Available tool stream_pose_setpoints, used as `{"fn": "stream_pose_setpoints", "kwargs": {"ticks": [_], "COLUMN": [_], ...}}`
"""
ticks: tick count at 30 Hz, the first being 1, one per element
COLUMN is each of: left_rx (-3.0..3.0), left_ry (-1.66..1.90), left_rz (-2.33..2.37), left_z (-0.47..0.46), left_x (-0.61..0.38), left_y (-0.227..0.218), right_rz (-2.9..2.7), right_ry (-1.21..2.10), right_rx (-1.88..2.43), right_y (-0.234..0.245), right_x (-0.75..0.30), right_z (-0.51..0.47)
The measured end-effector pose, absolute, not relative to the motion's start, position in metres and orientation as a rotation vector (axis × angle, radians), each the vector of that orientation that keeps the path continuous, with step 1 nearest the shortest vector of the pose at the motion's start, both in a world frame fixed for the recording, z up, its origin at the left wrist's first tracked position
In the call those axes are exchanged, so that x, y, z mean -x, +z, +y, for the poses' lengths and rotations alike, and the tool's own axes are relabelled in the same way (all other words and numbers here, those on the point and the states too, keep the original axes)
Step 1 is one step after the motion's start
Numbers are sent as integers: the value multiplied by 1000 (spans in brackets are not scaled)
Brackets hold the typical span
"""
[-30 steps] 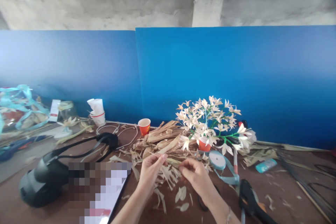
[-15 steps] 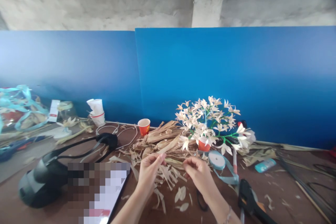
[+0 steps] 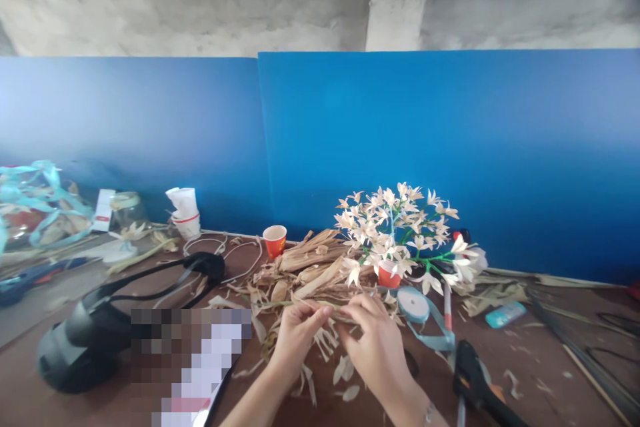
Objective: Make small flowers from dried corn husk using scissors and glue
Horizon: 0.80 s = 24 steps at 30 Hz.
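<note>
As the left hand [image 3: 300,340] and the right hand [image 3: 375,347] meet low over the brown tabletop [image 3: 560,360], a long, narrow strip of pale dried corn husk [image 3: 280,304] stretches across both. The fingers [image 3: 320,310] of the left hand curl and pinch the strip against the thumb, while the fingers [image 3: 357,310] of the right hand press down on it further along. The strip lies just in front of a heap of tan dried corn husks [image 3: 313,260], with torn husk shreds [image 3: 325,340] beneath the hands.

Behind the heap, a small round red paper cup [image 3: 389,275] holds the green stems of a spray of cream husk flowers [image 3: 390,220]. A second red paper cup [image 3: 275,241] stands upright at the heap's far left, its contents hidden. Further left are a stack of white paper cups [image 3: 186,213] and a transparent glass jar [image 3: 125,210], and beyond them a transparent container [image 3: 40,227] holds tan and red material under loops of teal ribbon. A pale teal ribbon spool [image 3: 413,305] lies just beside the right hand.
</note>
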<state>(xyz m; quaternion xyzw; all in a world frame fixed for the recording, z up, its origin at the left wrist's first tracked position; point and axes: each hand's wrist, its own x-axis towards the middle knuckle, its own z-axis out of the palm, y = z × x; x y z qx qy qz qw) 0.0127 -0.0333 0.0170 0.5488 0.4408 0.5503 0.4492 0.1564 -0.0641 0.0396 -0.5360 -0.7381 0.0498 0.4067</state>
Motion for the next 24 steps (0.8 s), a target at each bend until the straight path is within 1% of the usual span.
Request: {"fn": "stream_pose_setpoints", "kwargs": {"ticks": [6, 9, 15, 24], "left_rx": [-1299, -1279, -1266, -1241], "left_ry": [1378, 1378, 1369, 1370], "left_rz": [1070, 1083, 1104, 1141], "left_z": [-34, -34, -35, -35], "left_x": [-14, -15, -15, -15], "left_y": [17, 17, 18, 20], "right_rz": [-1860, -1815, -1762, -1693], "right_ry": [-51, -80, -6, 112], "right_rx": [1395, 1413, 1495, 1489], "right_y": [44, 44, 41, 41], "right_x": [-153, -152, -156, -157], "right_z": [-65, -66, -64, -61]}}
